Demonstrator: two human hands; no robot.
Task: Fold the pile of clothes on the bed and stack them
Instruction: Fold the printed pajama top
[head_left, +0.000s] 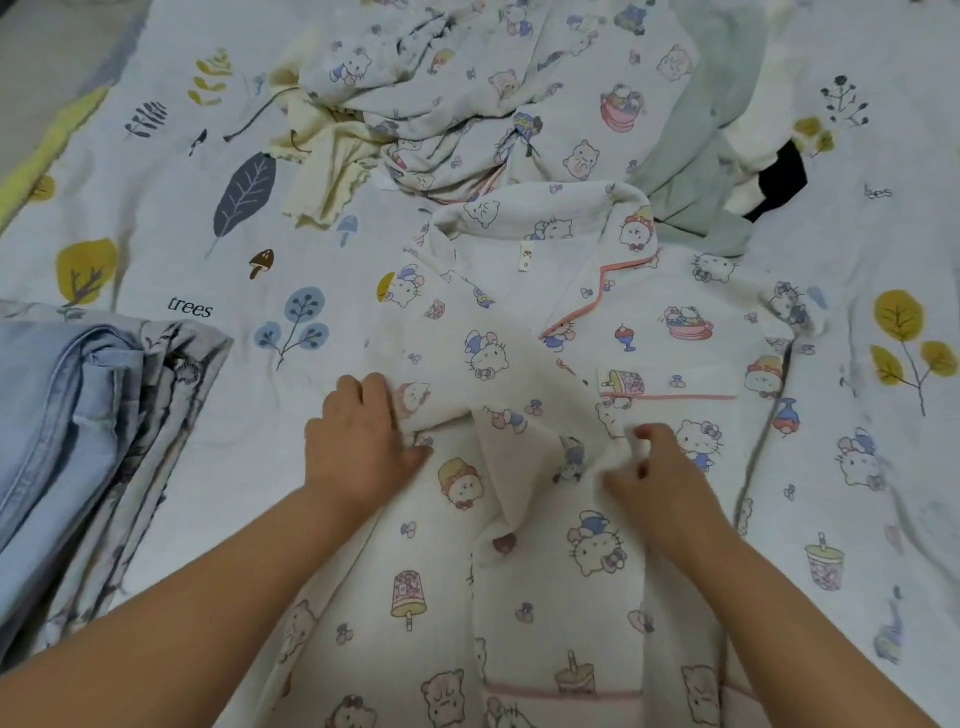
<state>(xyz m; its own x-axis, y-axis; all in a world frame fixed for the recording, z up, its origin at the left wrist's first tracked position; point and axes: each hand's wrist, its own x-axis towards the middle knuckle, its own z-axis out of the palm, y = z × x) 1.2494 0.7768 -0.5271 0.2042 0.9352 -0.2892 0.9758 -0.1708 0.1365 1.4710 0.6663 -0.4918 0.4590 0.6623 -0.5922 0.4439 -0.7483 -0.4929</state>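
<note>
Now cartoon-print pajama shirt (597, 364) lies open, rumpled.

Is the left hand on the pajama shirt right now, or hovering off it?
Touching. The head view shows the left hand gripping a bunched fold of the pajama shirt, with fabric gathered against its fingers and thumb and no gap between them.

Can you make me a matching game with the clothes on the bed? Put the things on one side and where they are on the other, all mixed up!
Things:
1. pajama shirt
2. folded jeans
3. yellow top
4. green garment

Places:
A. far pile, right side
B. folded at the left edge
C. spread flat under both hands
D. far pile, left side

Pairs: 1-C, 2-B, 3-D, 4-A
</note>
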